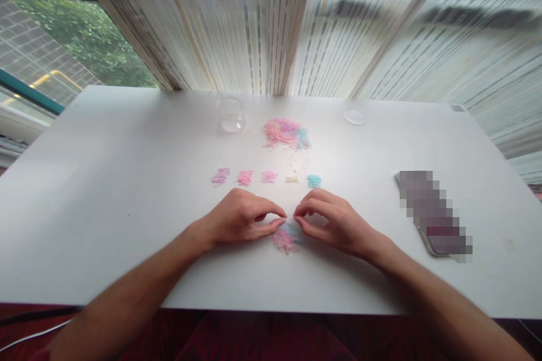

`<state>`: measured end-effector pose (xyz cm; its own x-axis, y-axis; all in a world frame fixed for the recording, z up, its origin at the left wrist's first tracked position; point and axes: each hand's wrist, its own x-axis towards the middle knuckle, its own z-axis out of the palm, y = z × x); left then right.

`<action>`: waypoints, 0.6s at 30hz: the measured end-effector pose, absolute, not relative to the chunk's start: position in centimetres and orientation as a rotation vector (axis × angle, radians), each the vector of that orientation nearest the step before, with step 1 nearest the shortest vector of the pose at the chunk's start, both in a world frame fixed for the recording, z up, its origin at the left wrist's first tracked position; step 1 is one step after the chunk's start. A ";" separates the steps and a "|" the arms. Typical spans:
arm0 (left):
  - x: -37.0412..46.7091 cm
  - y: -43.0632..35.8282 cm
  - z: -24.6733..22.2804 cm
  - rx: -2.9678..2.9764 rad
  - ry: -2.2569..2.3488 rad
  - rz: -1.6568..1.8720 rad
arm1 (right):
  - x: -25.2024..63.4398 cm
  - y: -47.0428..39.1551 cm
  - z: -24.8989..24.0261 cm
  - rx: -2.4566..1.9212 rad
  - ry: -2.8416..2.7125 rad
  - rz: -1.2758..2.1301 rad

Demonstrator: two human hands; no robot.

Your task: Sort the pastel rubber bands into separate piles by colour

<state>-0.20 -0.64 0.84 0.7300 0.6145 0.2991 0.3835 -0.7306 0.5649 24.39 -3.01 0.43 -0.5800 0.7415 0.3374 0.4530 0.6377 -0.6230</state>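
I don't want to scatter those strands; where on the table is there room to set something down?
Widest: the white table left of the purple bundle and left hand. Another patch lies between the blue bundle and the pixelated object. The middle is crowded: five bundles, the far pile, and the near pile, with the right hand beside it.

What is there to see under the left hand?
By the thumb tip of the left hand, part of a pastel pile of strands shows on the table. Anything the hand covers cannot be seen.
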 end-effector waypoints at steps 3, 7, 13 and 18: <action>-0.1 -0.7 0.9 2.455 0.754 0.701 | 24.4 -3.1 0.5 -0.927 -2.250 0.633; -0.1 -0.6 0.8 2.457 0.775 0.727 | 24.5 -3.2 0.5 -0.928 -2.264 0.661; -0.1 -0.6 0.8 2.480 0.786 0.749 | 24.3 -3.1 0.4 -0.905 -2.248 0.618; -0.1 -0.6 0.8 2.495 0.785 0.801 | 24.2 -3.2 0.4 -0.907 -2.247 0.600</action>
